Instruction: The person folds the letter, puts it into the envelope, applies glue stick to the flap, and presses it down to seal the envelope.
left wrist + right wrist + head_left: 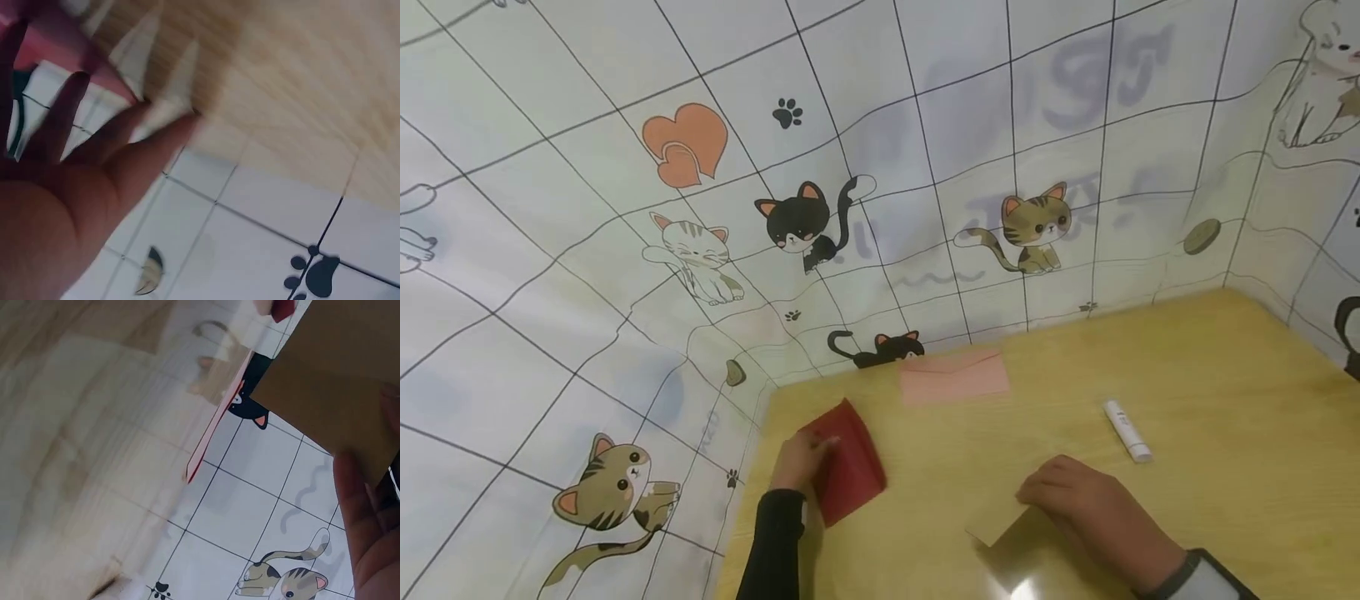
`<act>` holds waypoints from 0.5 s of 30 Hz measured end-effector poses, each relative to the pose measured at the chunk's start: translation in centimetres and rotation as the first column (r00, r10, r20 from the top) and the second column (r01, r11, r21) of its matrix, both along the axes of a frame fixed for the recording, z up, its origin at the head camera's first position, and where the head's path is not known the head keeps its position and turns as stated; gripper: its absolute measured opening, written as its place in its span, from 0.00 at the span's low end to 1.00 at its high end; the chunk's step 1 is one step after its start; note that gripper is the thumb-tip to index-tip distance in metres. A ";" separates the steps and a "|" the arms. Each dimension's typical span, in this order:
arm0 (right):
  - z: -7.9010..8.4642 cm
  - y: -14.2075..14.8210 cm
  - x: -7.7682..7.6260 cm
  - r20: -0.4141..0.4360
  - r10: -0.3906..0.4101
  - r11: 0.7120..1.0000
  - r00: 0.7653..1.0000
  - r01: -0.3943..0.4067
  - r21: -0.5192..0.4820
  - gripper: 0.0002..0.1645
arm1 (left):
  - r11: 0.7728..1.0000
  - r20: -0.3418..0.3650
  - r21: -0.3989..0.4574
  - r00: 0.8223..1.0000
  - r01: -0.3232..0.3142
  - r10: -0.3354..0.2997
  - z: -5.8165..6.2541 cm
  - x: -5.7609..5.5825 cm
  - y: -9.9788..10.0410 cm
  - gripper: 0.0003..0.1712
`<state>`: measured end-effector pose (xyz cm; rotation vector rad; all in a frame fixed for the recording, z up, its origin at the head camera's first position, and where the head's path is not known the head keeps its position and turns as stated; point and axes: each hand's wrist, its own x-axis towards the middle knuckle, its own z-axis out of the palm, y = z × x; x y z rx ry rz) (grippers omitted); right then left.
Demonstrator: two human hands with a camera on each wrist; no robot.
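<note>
At the table's left side my left hand (pixel 801 460) grips a red paper envelope (pixel 853 477) by its left edge, thumb on top. In the left wrist view, the other fingers (pixel 131 140) stretch out near the red paper (pixel 69 47). My right hand (pixel 1075 504) pinches a small brown card (pixel 331 387) by one edge between thumb and fingers, tilted above the glossy table. Seen from the head, that card looks tan, close to the table's colour. A pink envelope (pixel 955 379) lies at the back, near the wall.
A white capped tube like a glue stick (pixel 1127 431) lies right of and beyond my right hand. The wood-grain table (pixel 1217 400) meets walls covered with cat-printed paper (pixel 940 208) at the back, left and right. A dark object (pixel 1351 333) shows at the right edge.
</note>
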<state>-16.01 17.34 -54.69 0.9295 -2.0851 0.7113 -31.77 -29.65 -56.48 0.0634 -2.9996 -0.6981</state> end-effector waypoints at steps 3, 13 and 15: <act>0.8 -0.2 -0.8 -0.025 -0.006 1.000 1.000 0.006 -0.001 0.33 | 1.000 -0.043 0.007 0.999 -0.016 0.017 1.3 0.9 0.6 0.23; 1.4 -1.5 -2.2 -0.082 0.070 0.997 0.994 -0.072 -0.029 0.31 | 0.989 0.128 -0.013 0.981 -0.149 0.149 3.4 2.0 1.1 0.33; 1.3 -1.7 -2.2 -0.090 0.068 0.997 0.994 -0.071 -0.030 0.31 | 0.991 0.166 -0.025 0.977 -0.134 0.136 4.1 2.4 1.7 0.26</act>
